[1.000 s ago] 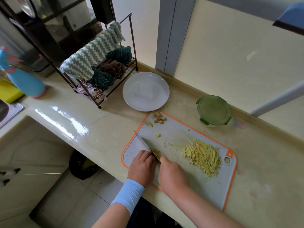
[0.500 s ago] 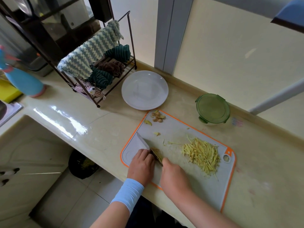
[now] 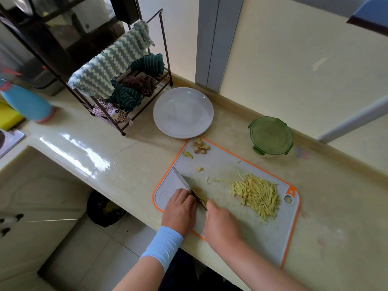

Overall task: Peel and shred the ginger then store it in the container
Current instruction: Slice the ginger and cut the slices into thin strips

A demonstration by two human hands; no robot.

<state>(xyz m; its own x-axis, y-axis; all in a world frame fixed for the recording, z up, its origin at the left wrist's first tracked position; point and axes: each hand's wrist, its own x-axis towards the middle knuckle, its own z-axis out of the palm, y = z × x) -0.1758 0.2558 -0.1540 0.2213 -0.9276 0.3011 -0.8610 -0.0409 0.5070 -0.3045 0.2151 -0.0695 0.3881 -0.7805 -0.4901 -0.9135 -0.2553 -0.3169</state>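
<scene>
Left hand: knuckles curled against the blade, near left corner of the cutting board; grip unclear.
Knife: right hand clasps handle; ginger piece alongside.
Shredded ginger: piled by board's right edge.
Container: lidded, beyond far edge.

A glossy beige counter ran along a cream wall with a grey post. Light glared near its front edge, above pale floor tiles.
</scene>
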